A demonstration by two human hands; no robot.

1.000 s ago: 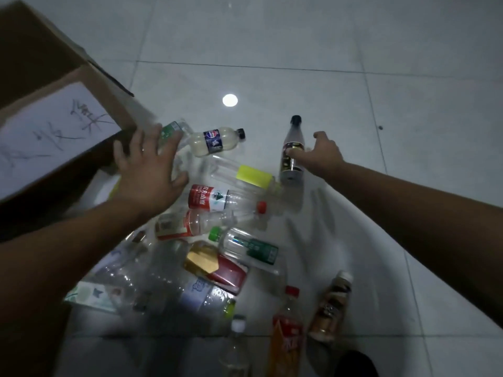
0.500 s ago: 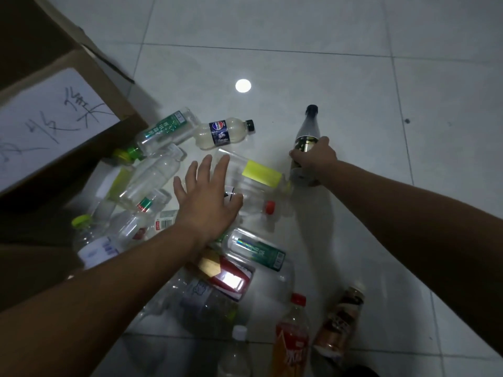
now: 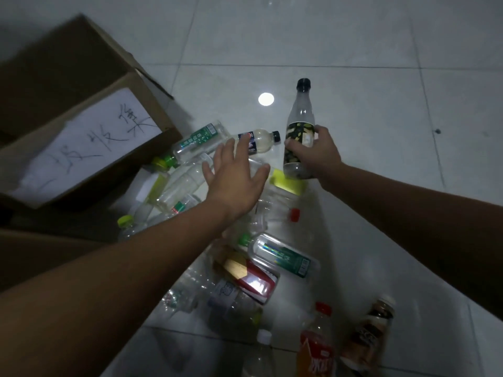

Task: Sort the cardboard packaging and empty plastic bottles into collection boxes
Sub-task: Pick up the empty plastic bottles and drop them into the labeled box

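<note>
My right hand (image 3: 317, 153) grips a tall clear bottle (image 3: 299, 123) with a black cap and a dark patterned label, lifted off the floor and nearly upright. My left hand (image 3: 234, 178) hovers open, fingers spread, over a pile of empty plastic bottles on the tiles. Just beyond its fingertips lies a pale bottle with a blue label (image 3: 261, 140) and a green-labelled clear bottle (image 3: 198, 140). A bottle with a yellow label (image 3: 288, 183) lies under my right wrist. A cardboard box (image 3: 81, 137) with a handwritten white sheet stands at the left.
More bottles lie near me: a green-labelled one (image 3: 283, 257), a red-and-gold one (image 3: 253, 278), an orange drink bottle (image 3: 317, 346) and a brown one (image 3: 367, 333). A second cardboard surface (image 3: 40, 257) sits at lower left. Bare white tiles (image 3: 381, 77) stretch to the right and beyond.
My right hand closed on the black-capped bottle and lifted it off the floor. My left hand swept from the box side to the right and forward over the pile.
</note>
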